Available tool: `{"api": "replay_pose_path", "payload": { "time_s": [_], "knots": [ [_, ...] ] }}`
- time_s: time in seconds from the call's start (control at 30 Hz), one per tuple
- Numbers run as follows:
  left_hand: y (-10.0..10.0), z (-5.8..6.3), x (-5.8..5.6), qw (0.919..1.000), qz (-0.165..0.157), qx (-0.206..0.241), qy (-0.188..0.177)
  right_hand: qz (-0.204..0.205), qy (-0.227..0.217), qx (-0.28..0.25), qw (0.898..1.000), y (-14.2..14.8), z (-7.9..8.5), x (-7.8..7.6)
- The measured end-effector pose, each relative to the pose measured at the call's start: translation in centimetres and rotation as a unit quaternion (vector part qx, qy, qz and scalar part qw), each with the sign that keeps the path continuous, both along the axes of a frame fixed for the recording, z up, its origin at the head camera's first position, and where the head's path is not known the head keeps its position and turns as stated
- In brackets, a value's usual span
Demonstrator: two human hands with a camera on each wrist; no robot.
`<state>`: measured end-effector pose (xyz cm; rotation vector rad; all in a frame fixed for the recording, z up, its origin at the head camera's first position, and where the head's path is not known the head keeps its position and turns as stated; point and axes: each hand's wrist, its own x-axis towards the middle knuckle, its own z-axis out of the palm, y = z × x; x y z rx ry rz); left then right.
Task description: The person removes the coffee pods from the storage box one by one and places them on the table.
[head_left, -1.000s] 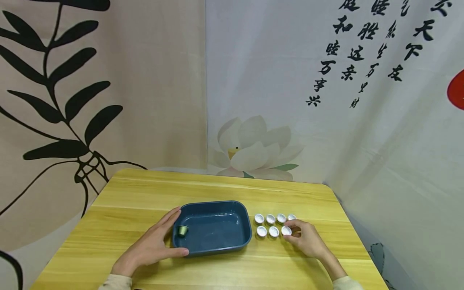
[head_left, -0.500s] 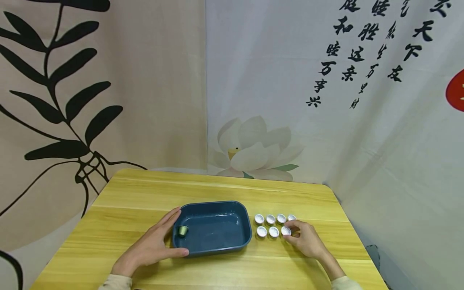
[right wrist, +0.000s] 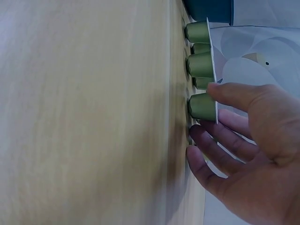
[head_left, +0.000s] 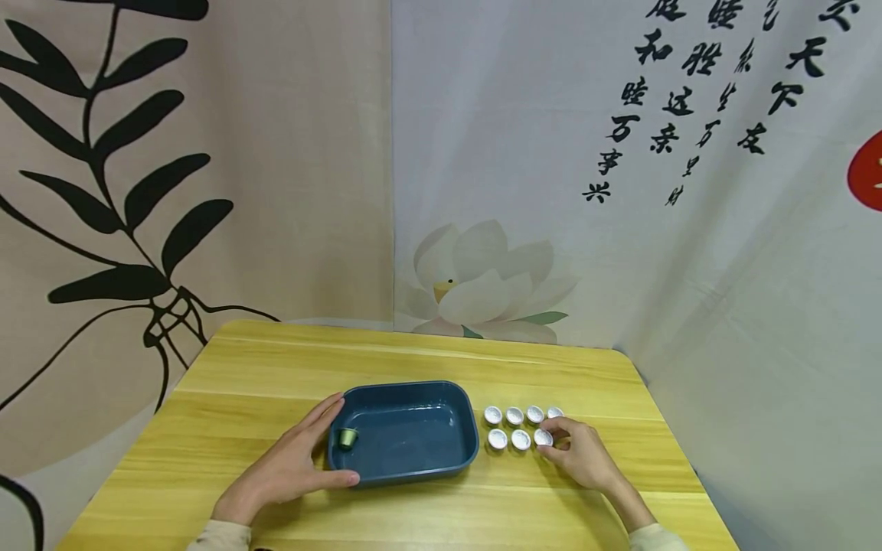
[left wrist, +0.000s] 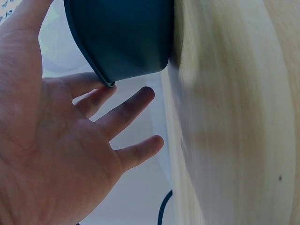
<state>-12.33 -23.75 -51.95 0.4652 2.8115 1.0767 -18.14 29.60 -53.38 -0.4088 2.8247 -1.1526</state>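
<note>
In the head view my left hand (head_left: 289,467) lies along the left end of a dark blue tray (head_left: 441,465), thumb at its front corner and fingertips at the back one. The left wrist view shows the fingers spread and fairly straight, with the tray's rim (left wrist: 89,58) against them. A green coffee capsule (head_left: 347,438) rests inside the tray, near its left wall. My right hand (head_left: 582,455) pinches another coffee capsule (right wrist: 202,106) by its white lid between thumb and finger; this one stands at the right end of the front row.
Several more green coffee capsules (right wrist: 199,64) stand lid up in two rows right of the tray; the far right one (head_left: 554,412) is partly hidden by my fingers. The wooden table (head_left: 331,360) ends at a printed cloth backdrop (head_left: 482,153).
The pinched capsule has shifted very slightly left. Both hands and the tray otherwise stay where they were.
</note>
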Motion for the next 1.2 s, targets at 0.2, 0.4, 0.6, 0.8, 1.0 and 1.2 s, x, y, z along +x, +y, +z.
{"api": "replay_pose_path", "payload": {
  "time_s": [0.2, 0.4, 0.6, 0.8, 1.0, 1.2],
  "knots": [
    [0.0, 0.0, -0.1, 1.0000, -0.001, -0.005, -0.001, -0.007, 0.001, -0.002, 1.000, 0.0, 0.0, 0.0],
    [-0.1, 0.1, 0.0, 1.0000, 0.000, -0.006, -0.008, -0.007, -0.007, -0.013, 1.000, 0.2, 0.1, 0.2],
    [-0.1, 0.2, 0.1, 0.9999, 0.002, -0.005, -0.010, -0.003, -0.019, -0.016, 1.000, 0.4, 0.4, 0.5],
    [-0.1, 0.1, 0.1, 1.0000, 0.002, -0.008, -0.002, -0.018, -0.023, -0.009, 1.000, 0.7, 0.9, 1.1],
    [-0.2, 0.0, 0.0, 0.9999, 0.001, -0.010, -0.004, -0.033, 0.009, 0.018, 0.999, 0.7, 1.6, 1.8],
    [-0.2, -0.1, -0.1, 0.9999, 0.003, -0.009, -0.008, -0.029, 0.049, 0.038, 0.998, 0.5, 2.1, 2.2]
  ]
}}
